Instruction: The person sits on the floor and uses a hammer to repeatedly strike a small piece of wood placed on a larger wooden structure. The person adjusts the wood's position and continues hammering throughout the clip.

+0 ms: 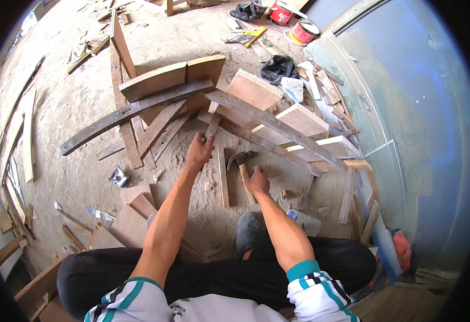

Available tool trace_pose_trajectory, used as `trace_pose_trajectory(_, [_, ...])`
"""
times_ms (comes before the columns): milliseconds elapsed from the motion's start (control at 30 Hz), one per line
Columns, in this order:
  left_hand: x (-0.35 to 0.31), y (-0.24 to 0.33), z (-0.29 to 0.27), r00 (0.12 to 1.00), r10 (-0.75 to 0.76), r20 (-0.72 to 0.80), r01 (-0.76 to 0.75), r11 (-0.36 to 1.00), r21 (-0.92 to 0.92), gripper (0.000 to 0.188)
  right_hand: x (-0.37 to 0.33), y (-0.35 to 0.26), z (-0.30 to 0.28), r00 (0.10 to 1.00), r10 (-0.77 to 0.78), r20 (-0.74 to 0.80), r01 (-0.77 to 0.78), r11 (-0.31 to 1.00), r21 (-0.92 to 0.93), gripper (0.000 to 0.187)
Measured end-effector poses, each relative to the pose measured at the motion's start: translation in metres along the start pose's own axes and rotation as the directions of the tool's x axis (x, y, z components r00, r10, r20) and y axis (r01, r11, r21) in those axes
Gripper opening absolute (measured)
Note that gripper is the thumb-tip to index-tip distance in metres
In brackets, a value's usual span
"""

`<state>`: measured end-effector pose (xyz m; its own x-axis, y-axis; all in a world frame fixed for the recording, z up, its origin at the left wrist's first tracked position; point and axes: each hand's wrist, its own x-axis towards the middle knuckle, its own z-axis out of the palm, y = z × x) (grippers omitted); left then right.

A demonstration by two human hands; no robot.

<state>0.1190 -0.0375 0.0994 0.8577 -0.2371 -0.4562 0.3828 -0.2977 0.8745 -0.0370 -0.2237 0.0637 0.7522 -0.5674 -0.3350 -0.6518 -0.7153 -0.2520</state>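
My left hand is closed round a narrow wooden strip, whose upper end meets the nailed wooden frame. My right hand has its fingers curled at the pale wooden handle of a claw hammer. The hammer's dark head points away from me, and its handle slants down toward my shoe. Between my hands, a loose wooden slat lies on the floor. Long dark battens and several short, pale boards make up the frame, which leans at an angle in front of me.
Plywood offcuts lie by my left knee. A yellow-edged handsaw, a red paint bucket and a black plastic bag sit farther off. Glass sheets lean along the right. Scrap strips litter the left floor.
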Motion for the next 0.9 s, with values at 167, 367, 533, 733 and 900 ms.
trace_pose_trajectory(167, [0.011, -0.013, -0.003, 1.0, -0.008, -0.016, 0.008, 1.0, -0.009, 0.047, -0.01, 0.008, 0.014, 0.986, 0.001, 0.166, -0.016, 0.996, 0.091, 0.064])
trace_pose_trajectory(367, [0.014, -0.012, -0.011, 0.995, -0.063, 0.083, 0.061, 0.998, 0.016, 0.051, -0.007, 0.009, 0.035, 0.998, 0.0, 0.07, -0.011, 0.987, 0.16, 0.059])
trace_pose_trajectory(533, [0.0, -0.003, -0.02, 0.988, -0.109, 0.111, 0.114, 0.993, -0.043, 0.058, -0.009, -0.011, 0.03, 0.995, 0.094, 0.017, -0.096, 0.988, 0.121, 0.049])
trace_pose_trajectory(733, [-0.002, -0.007, -0.021, 0.996, -0.035, 0.081, 0.032, 0.999, 0.04, 0.062, -0.012, -0.027, 0.017, 0.988, -0.007, -0.154, 0.068, 0.916, 0.396, 0.048])
trace_pose_trajectory(900, [0.005, -0.015, -0.018, 0.992, -0.053, 0.115, 0.044, 0.996, 0.079, 0.065, -0.009, -0.066, -0.021, 0.953, -0.163, -0.255, 0.282, 0.788, 0.547, 0.048])
